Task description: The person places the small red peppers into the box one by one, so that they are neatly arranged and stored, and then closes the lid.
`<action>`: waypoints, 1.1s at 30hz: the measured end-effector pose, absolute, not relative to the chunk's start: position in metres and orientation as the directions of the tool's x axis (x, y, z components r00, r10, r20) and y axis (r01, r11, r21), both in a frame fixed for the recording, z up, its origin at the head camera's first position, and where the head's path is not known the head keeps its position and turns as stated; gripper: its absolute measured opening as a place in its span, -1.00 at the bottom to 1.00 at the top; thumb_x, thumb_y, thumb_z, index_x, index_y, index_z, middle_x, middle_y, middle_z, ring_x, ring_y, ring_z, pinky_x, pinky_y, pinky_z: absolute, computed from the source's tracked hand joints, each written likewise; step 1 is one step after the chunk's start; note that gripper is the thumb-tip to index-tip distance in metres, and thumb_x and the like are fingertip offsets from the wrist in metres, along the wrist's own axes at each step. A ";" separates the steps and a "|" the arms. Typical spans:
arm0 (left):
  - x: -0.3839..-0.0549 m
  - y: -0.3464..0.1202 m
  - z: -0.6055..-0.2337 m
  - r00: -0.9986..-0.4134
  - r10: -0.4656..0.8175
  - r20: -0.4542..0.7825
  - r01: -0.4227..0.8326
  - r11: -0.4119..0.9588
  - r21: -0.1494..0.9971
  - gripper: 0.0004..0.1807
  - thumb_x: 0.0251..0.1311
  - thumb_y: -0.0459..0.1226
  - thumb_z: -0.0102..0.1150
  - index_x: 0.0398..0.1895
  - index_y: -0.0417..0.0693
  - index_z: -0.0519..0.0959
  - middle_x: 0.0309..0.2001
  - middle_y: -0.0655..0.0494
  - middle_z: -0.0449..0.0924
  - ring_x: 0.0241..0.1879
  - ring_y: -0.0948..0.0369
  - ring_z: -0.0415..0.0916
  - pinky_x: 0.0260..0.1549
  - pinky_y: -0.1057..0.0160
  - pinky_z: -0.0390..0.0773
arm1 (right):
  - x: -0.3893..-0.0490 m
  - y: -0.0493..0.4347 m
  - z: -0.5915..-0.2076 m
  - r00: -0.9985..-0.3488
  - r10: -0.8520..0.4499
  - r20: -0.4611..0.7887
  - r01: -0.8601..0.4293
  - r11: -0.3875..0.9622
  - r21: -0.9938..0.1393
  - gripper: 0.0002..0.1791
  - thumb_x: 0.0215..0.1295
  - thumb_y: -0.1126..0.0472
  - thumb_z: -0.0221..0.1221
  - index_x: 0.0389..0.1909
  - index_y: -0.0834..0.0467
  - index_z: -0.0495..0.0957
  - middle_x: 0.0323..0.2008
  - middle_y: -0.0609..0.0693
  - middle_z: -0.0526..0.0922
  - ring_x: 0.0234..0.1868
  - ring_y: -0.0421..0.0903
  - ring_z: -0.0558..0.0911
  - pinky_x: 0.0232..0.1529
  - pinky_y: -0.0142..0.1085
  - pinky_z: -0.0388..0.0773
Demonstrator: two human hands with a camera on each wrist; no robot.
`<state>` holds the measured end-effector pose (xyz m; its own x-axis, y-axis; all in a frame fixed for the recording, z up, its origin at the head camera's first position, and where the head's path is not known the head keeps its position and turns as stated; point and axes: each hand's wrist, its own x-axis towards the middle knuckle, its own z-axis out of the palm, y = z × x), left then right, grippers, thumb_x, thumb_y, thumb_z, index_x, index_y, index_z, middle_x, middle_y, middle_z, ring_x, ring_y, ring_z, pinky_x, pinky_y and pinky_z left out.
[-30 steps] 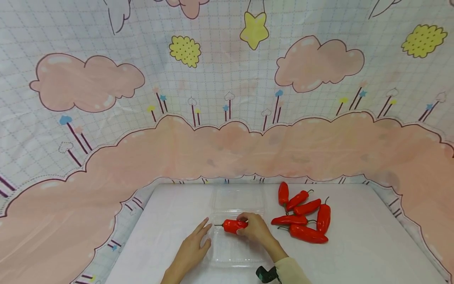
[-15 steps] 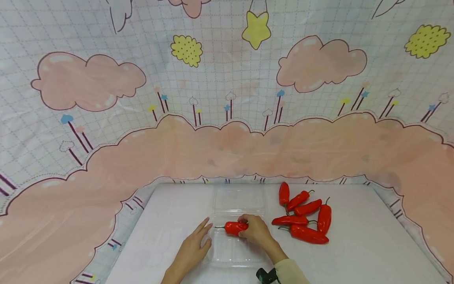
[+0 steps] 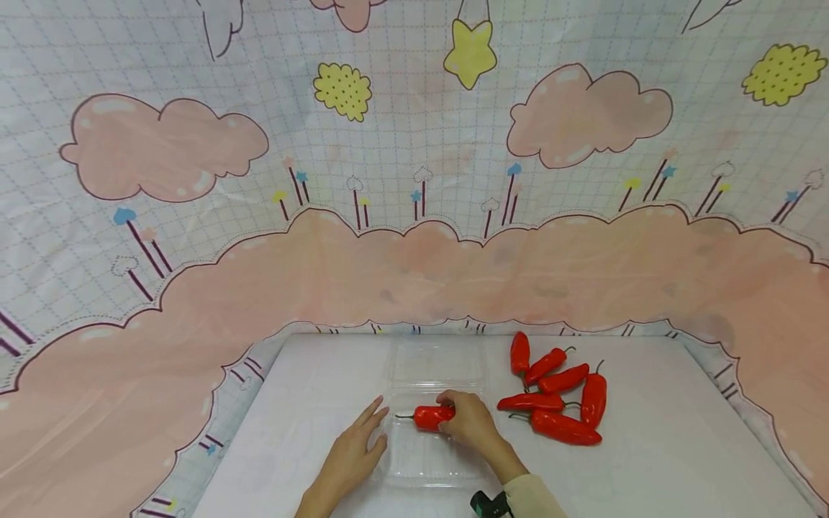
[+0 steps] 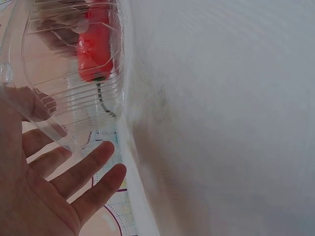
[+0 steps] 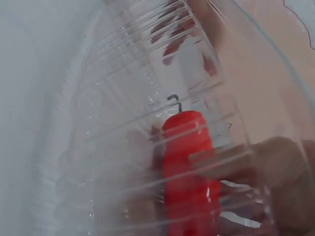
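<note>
A red chili pepper (image 3: pixel 430 418) lies crosswise in the clear plastic clamshell box (image 3: pixel 432 478), its stem toward the left wall. My right hand (image 3: pixel 471 423) pinches its blunt end between thumb and fingers. Through the ribbed plastic, the right wrist view shows the red pepper (image 5: pixel 189 167) with fingers along its side. At the box's left edge rests my left hand (image 3: pixel 352 450), fingers straight and spread. In the left wrist view the left hand (image 4: pixel 64 187) lies along the outside of the clear wall, with the pepper (image 4: pixel 95 51) visible behind it.
Several red peppers (image 3: pixel 563 427) lie in a loose group right of the box on the white table (image 3: pixel 673 460). The box's lid (image 3: pixel 435 362) is folded back flat, away from me. A dark green wrist device (image 3: pixel 490 505) sits by the right sleeve. A cartoon-printed curtain (image 3: pixel 414 277) rises behind.
My right hand has lowered slightly toward me with the pepper and shifted a little right. The left hand keeps its place; the whole view has drifted slightly.
</note>
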<state>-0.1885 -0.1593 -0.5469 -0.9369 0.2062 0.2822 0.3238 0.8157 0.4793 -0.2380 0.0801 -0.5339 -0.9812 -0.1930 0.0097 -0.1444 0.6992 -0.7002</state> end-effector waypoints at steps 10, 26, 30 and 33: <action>-0.190 -0.159 -0.547 -0.943 0.208 0.260 0.312 0.826 0.469 -0.51 0.24 -0.22 0.17 0.27 -0.01 0.50 0.45 0.11 0.32 0.21 -0.04 0.54 0.08 -0.10 0.58 | -0.234 0.079 -0.527 -0.990 -0.130 0.051 -0.133 0.764 -0.631 -0.57 -0.02 0.29 0.45 -0.06 0.08 0.65 -0.15 0.04 0.71 -0.19 -0.05 0.60 -0.01 -0.04 0.66; -0.190 -0.159 -0.546 -0.937 0.209 0.281 0.323 0.825 0.464 -0.51 0.23 -0.22 0.19 0.25 -0.02 0.52 0.43 0.10 0.35 0.20 -0.03 0.55 0.07 -0.08 0.59 | -0.232 0.090 -0.514 -0.990 -0.133 0.041 -0.122 0.681 -0.722 -0.60 0.09 0.20 0.41 0.00 0.09 0.62 -0.08 0.09 0.70 -0.09 0.00 0.59 -0.04 -0.07 0.67; -0.190 -0.159 -0.546 -0.937 0.205 0.283 0.321 0.824 0.467 -0.52 0.23 -0.22 0.19 0.25 -0.01 0.52 0.43 0.12 0.35 0.20 -0.03 0.55 0.07 -0.09 0.59 | -0.229 0.094 -0.507 -0.990 -0.131 0.057 -0.130 0.663 -0.737 -0.61 0.12 0.17 0.39 0.00 0.08 0.62 -0.08 0.09 0.70 -0.10 -0.01 0.59 -0.08 -0.11 0.67; -0.190 -0.159 -0.546 -0.939 0.204 0.278 0.318 0.824 0.470 -0.52 0.24 -0.21 0.18 0.26 -0.01 0.52 0.44 0.13 0.34 0.21 -0.02 0.54 0.08 -0.08 0.58 | -0.226 0.096 -0.502 -0.989 -0.134 0.069 -0.139 0.640 -0.756 -0.62 0.13 0.15 0.38 0.00 0.08 0.62 -0.08 0.08 0.70 -0.10 -0.02 0.59 -0.10 -0.13 0.68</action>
<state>-0.1899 -0.1594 -0.5465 -0.9388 0.2038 0.2778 0.3178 0.8235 0.4699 -0.2260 0.0960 -0.5023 -0.9886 -0.1335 0.0693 -0.1394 0.6395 -0.7560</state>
